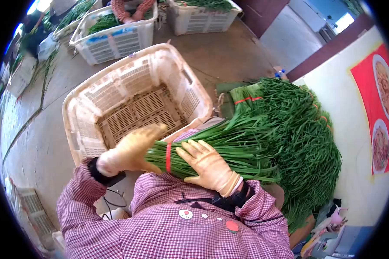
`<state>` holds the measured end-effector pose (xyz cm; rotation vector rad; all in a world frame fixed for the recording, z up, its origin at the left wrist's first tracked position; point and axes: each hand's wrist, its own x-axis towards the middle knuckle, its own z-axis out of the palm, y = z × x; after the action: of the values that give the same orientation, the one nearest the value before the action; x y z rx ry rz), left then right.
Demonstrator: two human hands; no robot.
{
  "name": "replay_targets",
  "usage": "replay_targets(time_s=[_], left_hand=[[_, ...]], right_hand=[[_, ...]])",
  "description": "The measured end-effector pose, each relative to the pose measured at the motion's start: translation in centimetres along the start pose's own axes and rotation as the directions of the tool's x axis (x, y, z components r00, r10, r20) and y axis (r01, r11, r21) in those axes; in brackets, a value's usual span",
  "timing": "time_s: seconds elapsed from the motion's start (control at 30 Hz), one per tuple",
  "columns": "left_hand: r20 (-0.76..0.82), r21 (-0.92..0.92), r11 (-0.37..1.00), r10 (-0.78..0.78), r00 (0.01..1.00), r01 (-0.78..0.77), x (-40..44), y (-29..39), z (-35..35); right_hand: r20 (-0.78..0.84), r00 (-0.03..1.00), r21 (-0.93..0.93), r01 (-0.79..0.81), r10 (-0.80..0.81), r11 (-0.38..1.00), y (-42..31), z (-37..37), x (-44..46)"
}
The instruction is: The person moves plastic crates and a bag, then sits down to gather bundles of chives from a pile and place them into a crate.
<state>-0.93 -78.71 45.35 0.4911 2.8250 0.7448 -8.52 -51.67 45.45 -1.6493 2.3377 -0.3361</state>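
Note:
A bundle of long green chives (pixel 229 144) lies across my lap, with a red band (pixel 168 157) around it near the stem end. My left hand (pixel 134 149), in a yellowish glove, is at the stem end with its fingers stretched out and the thumb apart. Whether the palm touches the stems I cannot tell. On top of the bundle, just right of the band, rests my gloved right hand (pixel 209 168), flat with fingers extended. Beyond the bundle stands a bare-bottomed, dirty white plastic crate (pixel 112 77).
A large pile of banded chives (pixel 304 146) rises on my right, beside a wall with a red poster (pixel 378 108). Farther off, a person's hands (pixel 134 18) work in another white crate (pixel 116 45) of greens. One more filled crate (pixel 201 21) stands near the doorway.

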Motion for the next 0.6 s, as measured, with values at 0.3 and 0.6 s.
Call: replay_targets(time_s=[0.3,0.6], left_hand=[[0.427,-0.397,0.917,0.154,0.891,0.031,8.4,0.8,3.5],[0.271,-0.878,0.395,-0.058,0.961,0.271,9.3,-2.5,-5.9]], right_hand=[[-0.386,0.891,0.075,-0.23,0.241,0.97,-0.2,-3.3,-11.2],[-0.659,0.421,0.262,-0.648,0.623,0.715,0.8,-0.9,-18.9]])
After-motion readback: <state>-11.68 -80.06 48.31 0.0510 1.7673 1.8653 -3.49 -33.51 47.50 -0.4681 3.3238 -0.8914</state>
